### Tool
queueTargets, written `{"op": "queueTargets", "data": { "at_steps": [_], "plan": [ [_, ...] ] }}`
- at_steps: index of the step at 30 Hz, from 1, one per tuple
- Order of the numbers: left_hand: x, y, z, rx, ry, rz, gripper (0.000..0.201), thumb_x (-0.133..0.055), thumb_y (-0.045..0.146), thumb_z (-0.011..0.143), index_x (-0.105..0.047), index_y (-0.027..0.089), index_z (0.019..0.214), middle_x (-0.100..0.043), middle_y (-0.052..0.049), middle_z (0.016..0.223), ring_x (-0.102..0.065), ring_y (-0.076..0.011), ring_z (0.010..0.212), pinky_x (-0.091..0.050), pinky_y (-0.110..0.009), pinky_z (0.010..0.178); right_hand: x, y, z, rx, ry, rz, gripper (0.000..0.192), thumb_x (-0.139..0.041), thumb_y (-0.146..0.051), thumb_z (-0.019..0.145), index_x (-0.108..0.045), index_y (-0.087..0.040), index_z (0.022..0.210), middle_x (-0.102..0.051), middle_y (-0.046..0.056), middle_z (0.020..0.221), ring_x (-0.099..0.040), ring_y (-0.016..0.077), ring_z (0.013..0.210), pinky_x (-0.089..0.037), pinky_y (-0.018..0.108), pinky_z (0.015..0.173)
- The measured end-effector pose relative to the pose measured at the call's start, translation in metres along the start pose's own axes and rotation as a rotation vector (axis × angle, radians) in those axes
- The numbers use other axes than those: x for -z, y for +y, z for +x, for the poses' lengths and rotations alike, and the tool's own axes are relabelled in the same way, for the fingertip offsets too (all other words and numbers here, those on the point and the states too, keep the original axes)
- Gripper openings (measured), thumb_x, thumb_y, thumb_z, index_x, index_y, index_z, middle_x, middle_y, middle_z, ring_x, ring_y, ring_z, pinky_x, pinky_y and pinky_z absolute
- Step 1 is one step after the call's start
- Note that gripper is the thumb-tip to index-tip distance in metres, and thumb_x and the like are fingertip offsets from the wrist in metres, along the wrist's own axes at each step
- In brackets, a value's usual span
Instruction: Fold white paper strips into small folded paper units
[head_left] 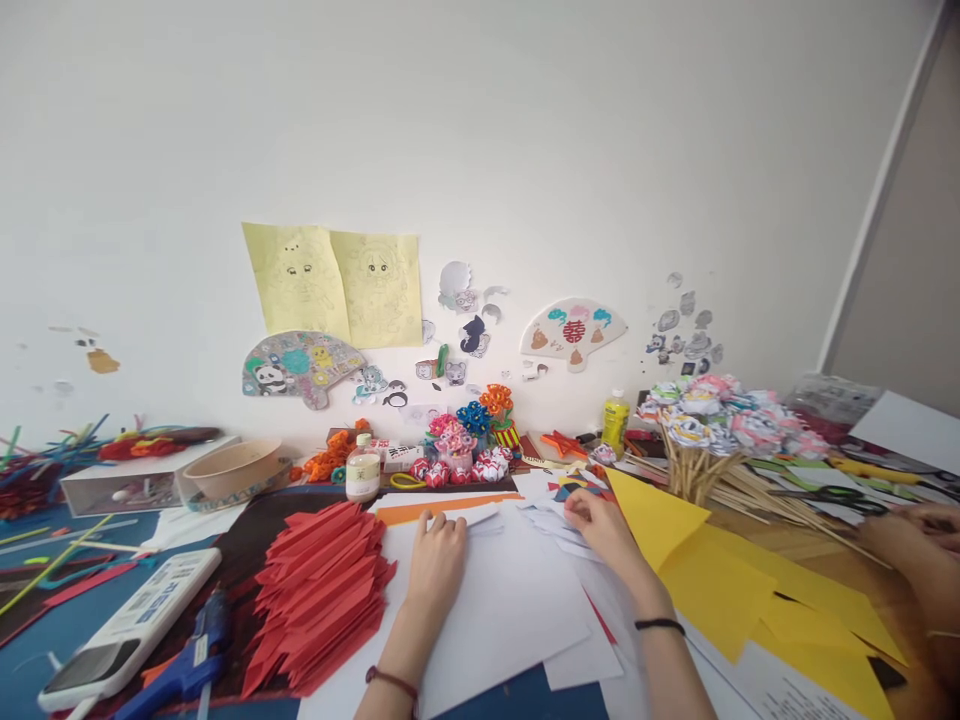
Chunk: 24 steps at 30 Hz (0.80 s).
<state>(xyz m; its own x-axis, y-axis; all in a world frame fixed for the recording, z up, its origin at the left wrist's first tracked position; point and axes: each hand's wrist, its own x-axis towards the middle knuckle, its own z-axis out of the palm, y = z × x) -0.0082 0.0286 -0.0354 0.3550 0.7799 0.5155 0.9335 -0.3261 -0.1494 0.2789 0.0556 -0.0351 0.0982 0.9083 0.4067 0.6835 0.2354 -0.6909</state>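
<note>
My left hand (439,550) is closed, fingers curled over the end of a small folded white paper (480,517). Both lie above a stack of large white sheets (502,620). To the right, my right hand (604,530) has its fingers pinched at the edge of a loose pile of small white paper pieces (551,525); its fingertips partly hide what they grip. An orange sheet (409,513) shows just behind my left hand. Left of my left forearm lies a heap of folded red paper strips (322,590).
Yellow sheets (720,575) lie at my right, near another person's hands (915,540). A blue glue gun (199,645) and white power strip (135,625) lie at left. Behind stand a glue bottle (363,470), a yellow bottle (615,422) and paper flowers on sticks (697,470).
</note>
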Motion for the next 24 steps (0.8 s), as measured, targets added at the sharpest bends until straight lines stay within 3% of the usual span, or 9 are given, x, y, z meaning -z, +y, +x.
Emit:
{"op": "queueTargets", "data": {
  "at_steps": [12,18,24],
  "plan": [
    [0.000,0.000,0.000,0.003,0.007,-0.016,0.024,-0.042,0.001,0.079,-0.060,0.016,0.081,-0.066,-0.008,0.075,-0.056,-0.0233,0.080,-0.031,-0.040,0.089,0.002,-0.009,0.001,0.051,-0.010,0.196,0.012,-0.062,-0.028,0.066,-0.064,-0.018,0.072,-0.067,0.004,0.065,-0.062,0.0197,0.061,-0.046,0.028,0.059],
    [0.000,0.001,0.000,0.001,0.001,-0.016,0.025,-0.042,0.000,0.078,-0.061,0.016,0.080,-0.066,-0.008,0.075,-0.056,-0.0232,0.080,-0.031,-0.041,0.089,0.003,-0.004,0.003,0.063,0.027,0.145,0.019,-0.060,-0.026,0.065,-0.067,-0.019,0.082,-0.064,0.001,0.061,-0.060,0.0188,0.058,-0.045,0.028,0.060],
    [0.000,0.001,-0.001,-0.001,-0.004,-0.030,0.026,-0.042,-0.001,0.078,-0.061,0.016,0.080,-0.066,-0.008,0.077,-0.056,-0.0234,0.082,-0.030,-0.041,0.090,0.002,-0.005,-0.001,0.059,0.003,0.031,0.022,-0.049,-0.026,0.074,-0.069,-0.023,0.083,-0.070,0.004,0.077,-0.060,0.0192,0.058,-0.043,0.030,0.056]
  ]
}}
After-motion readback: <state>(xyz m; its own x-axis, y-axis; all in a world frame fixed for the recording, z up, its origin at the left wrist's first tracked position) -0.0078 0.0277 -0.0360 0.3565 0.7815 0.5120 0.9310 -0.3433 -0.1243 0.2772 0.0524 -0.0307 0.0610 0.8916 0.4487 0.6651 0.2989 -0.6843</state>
